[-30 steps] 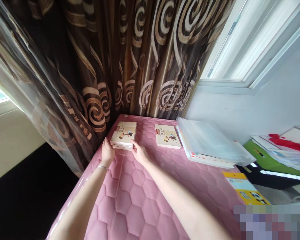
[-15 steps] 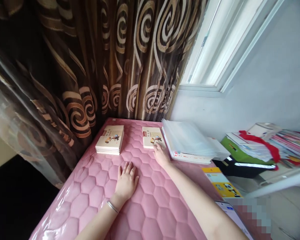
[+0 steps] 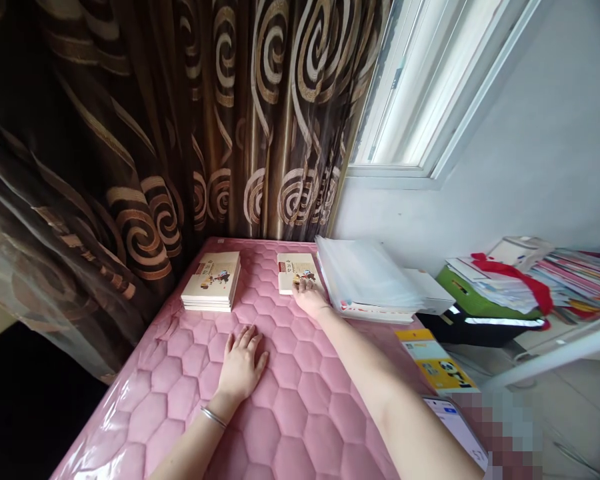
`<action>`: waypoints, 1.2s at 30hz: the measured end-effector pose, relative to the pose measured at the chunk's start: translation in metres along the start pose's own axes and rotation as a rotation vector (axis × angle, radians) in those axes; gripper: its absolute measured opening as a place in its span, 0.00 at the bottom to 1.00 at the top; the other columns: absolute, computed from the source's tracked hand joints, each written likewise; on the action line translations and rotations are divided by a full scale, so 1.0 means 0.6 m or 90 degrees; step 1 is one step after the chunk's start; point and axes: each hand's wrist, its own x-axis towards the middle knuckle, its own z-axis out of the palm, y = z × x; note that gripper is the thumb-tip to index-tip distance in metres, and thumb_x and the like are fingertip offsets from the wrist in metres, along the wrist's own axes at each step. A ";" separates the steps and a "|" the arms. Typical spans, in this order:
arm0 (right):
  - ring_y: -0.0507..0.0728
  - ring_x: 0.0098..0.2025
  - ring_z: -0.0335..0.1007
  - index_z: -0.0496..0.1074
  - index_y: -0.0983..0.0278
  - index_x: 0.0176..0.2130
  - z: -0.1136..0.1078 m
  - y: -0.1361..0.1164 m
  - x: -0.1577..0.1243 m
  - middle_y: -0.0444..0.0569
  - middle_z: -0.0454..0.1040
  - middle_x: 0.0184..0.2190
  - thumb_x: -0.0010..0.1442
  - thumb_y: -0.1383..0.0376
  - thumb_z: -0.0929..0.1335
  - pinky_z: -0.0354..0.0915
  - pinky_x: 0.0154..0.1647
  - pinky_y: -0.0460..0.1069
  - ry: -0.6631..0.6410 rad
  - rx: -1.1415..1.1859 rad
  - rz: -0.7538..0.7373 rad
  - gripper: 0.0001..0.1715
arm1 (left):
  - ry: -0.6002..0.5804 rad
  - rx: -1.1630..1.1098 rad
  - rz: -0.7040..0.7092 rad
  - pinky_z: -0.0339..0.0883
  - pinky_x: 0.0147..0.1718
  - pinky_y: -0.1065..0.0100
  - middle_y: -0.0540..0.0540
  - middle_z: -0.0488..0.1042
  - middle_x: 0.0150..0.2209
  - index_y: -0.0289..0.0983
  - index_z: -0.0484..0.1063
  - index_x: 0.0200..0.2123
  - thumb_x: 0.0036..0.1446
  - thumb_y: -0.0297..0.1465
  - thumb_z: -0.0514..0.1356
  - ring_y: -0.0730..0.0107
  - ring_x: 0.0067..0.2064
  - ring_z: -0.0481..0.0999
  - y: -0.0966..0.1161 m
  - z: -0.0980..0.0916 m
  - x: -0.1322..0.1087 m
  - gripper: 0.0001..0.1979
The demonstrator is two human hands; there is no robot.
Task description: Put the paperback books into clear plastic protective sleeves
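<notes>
A cream book (image 3: 291, 265) with a small coloured picture on its cover lies flat at the far side of the pink quilted mattress (image 3: 300, 373). My right hand (image 3: 310, 298) has its fingers curled over the near edge of this book; the thumb is hidden from view. To the left sits a neat stack of similar books (image 3: 213, 277). My left hand (image 3: 241, 363) rests palm down on the mattress in front of the stack, fingers spread, holding nothing. A silver bangle circles the left wrist.
Right of the single book lie large plastic-covered books or folders (image 3: 370, 277). A yellow panda-printed packet (image 3: 437, 363) and a phone (image 3: 455, 423) are along the right edge. Beyond, a green-and-black box (image 3: 480, 303) holds papers. A patterned curtain (image 3: 260, 133) hangs behind the mattress.
My right hand's fingers have come further over the near edge of the single book. My left hand stays flat on the mattress. The whole view has shifted slightly.
</notes>
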 end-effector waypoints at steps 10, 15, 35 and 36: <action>0.65 0.46 0.75 0.73 0.72 0.48 -0.040 -0.052 -0.150 0.70 0.74 0.49 0.62 0.76 0.60 0.72 0.41 0.59 0.093 0.027 -0.087 0.19 | 0.018 -0.021 -0.012 0.54 0.62 0.47 0.41 0.69 0.60 0.39 0.67 0.57 0.68 0.34 0.45 0.60 0.63 0.65 -0.007 0.000 0.003 0.19; 0.63 0.45 0.75 0.73 0.70 0.46 -0.052 -0.112 -0.306 0.65 0.77 0.44 0.60 0.75 0.63 0.72 0.43 0.57 0.305 -0.005 -0.203 0.15 | 0.047 -0.025 0.003 0.55 0.62 0.46 0.41 0.70 0.59 0.39 0.68 0.56 0.68 0.35 0.44 0.59 0.63 0.65 -0.013 0.009 0.003 0.21; 0.64 0.53 0.67 0.73 0.69 0.52 -0.093 0.209 -0.130 0.59 0.74 0.53 0.53 0.74 0.66 0.64 0.50 0.54 0.150 0.196 0.305 0.26 | 0.034 -0.024 -0.010 0.54 0.62 0.46 0.42 0.71 0.59 0.40 0.72 0.52 0.68 0.37 0.45 0.58 0.62 0.67 -0.007 0.002 0.006 0.19; 0.64 0.51 0.68 0.75 0.68 0.49 -0.088 0.208 -0.127 0.58 0.76 0.50 0.53 0.74 0.66 0.64 0.48 0.55 0.152 0.192 0.313 0.23 | 0.032 -0.024 -0.010 0.54 0.62 0.46 0.42 0.71 0.59 0.40 0.72 0.52 0.68 0.37 0.45 0.58 0.62 0.67 -0.007 0.002 0.006 0.19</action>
